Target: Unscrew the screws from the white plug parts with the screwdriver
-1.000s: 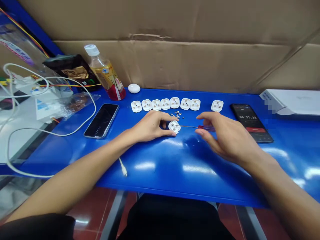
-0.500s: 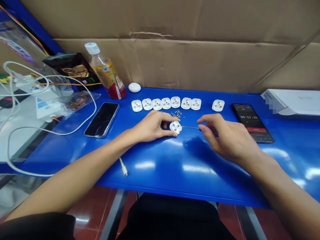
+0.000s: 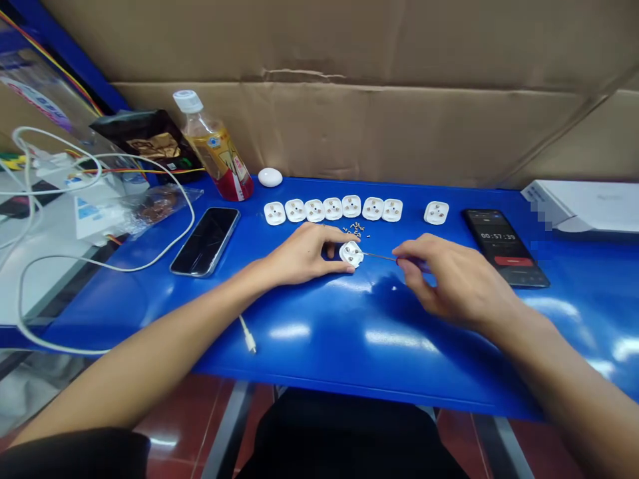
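Observation:
My left hand [image 3: 309, 253] pinches a white plug housing [image 3: 351, 254] by its edge, between thumb and fingers, on the blue table. Metal pieces show inside the housing. In my right hand [image 3: 449, 276] is a screwdriver [image 3: 380, 256], its thin shaft pointing left and its tip at the housing's right side. The fingers cover most of the handle. Just behind the held housing lies a small pile of brass screws [image 3: 355, 229]. A row of several similar white housings [image 3: 333, 208] stretches behind the pile, and one more housing [image 3: 436, 213] sits apart on the right.
A dark phone [image 3: 206, 241] and a drink bottle [image 3: 219, 153] are on the left, near white cables [image 3: 150, 263]. At right lie a phone with a running timer [image 3: 505, 249] and a white box [image 3: 594, 205]. Cardboard [image 3: 399, 126] lines the back.
My right thumb and fingers have closed in on the screwdriver handle. My left hand and the plug housing stay put; the whole view has shifted slightly.

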### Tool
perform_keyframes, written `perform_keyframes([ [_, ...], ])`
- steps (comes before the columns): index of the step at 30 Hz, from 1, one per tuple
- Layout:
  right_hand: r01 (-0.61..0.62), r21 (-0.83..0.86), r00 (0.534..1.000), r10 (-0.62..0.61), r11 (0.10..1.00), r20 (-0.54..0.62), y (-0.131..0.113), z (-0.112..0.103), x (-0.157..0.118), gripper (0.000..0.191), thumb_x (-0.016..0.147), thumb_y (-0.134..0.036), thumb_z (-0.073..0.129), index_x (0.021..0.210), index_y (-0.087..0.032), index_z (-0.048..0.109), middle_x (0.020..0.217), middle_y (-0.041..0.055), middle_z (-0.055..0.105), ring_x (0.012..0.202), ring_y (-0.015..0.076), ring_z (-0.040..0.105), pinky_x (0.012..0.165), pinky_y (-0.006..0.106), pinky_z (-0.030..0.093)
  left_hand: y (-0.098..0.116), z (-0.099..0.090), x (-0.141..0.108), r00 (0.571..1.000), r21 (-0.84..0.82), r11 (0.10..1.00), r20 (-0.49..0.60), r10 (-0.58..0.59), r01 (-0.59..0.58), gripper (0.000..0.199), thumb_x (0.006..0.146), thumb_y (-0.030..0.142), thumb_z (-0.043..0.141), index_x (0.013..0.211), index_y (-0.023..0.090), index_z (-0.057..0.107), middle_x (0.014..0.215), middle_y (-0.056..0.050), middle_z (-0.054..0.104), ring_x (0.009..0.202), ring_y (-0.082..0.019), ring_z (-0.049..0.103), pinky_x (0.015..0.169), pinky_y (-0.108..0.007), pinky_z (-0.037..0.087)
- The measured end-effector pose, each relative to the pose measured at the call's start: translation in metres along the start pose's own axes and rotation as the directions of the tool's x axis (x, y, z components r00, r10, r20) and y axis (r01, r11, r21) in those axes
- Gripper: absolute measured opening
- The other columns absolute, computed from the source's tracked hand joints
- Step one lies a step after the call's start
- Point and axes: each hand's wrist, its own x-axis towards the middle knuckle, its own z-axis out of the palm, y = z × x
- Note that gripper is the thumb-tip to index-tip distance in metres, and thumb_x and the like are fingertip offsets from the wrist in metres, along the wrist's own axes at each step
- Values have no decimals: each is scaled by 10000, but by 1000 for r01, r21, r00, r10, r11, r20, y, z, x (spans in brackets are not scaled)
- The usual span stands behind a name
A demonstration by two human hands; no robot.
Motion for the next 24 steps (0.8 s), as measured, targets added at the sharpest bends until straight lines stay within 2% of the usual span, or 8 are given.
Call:
perform_keyframes([
  [2, 34, 75, 999, -33, 997, -5, 0, 0, 0, 211, 969, -141, 563, 1177, -175, 575, 999, 125, 743, 913, 283, 714, 769, 411, 577, 0, 0, 0, 1000, 0, 1000, 2, -5, 5, 536, 873, 420, 836, 1349, 193, 740, 978, -34, 767, 783, -160, 644, 720, -270, 467],
  [4, 12, 69, 1000, -12, 998, -11, 0, -1, 1, 249, 971, -194, 601, 1214, -157, 562, 1081, 160, 742, 955, 304, 721, 792, 434, 586, 0, 0, 0, 1000, 2, 1000, 7, 1, -1, 539, 878, 423, 830, 1358, 197, 734, 987, -36, 767, 785, -161, 641, 722, -271, 466],
  [6, -21, 2, 999, 21, 1000, -33, 0, -1, 2, 241, 998, -248, 611, 1213, -147, 571, 1017, 142, 757, 826, 281, 728, 714, 416, 572, 0, 0, 0, 1000, 11, 1000, 13, 5, -5, 538, 885, 428, 823, 1362, 198, 729, 1008, -43, 772, 790, -165, 643, 723, -276, 466],
  [8, -1, -39, 998, -1, 999, -62, -1, 0, 2, 161, 1009, -215, 600, 1159, -156, 592, 906, 98, 757, 717, 249, 704, 663, 393, 539, 0, 0, 0, 1000, 16, 1000, 15, 8, -8, 534, 891, 427, 817, 1362, 193, 726, 1058, -52, 779, 806, -168, 652, 734, -279, 472],
  [11, 55, -1, 997, -55, 998, -57, -3, 2, 3, 172, 961, -91, 584, 1119, -158, 595, 928, 102, 747, 800, 254, 701, 710, 390, 531, 0, 1, 0, 1000, 19, 1000, 17, 21, -21, 535, 901, 437, 807, 1367, 191, 720, 1132, -61, 778, 835, -169, 661, 751, -280, 474],
  [15, 65, 52, 995, -61, 997, -76, -4, 5, 2, 250, 887, -52, 602, 1119, -145, 589, 1004, 132, 724, 896, 271, 692, 765, 397, 545, 1, 3, 0, 1000, 45, 999, 11, 10, -10, 538, 906, 456, 800, 1369, 196, 720, 1091, -60, 774, 825, -170, 645, 733, -279, 452],
  [18, 51, 38, 992, -47, 998, -116, -3, 2, 1, 211, 873, -67, 591, 1064, -155, 594, 953, 115, 703, 825, 251, 675, 709, 370, 540, 2, 2, 0, 1000, 51, 999, 17, 7, -8, 537, 908, 439, 801, 1376, 191, 717, 1106, -67, 773, 842, -174, 648, 747, -277, 457],
  [24, 30, -24, 996, -32, 999, -86, -1, -5, 2, 138, 871, -73, 549, 968, -164, 587, 853, 84, 668, 705, 214, 627, 623, 340, 507, 3, 1, 0, 999, 43, 999, 28, 17, -18, 540, 905, 424, 806, 1385, 195, 711, 1081, -57, 772, 805, -162, 633, 729, -273, 457],
])
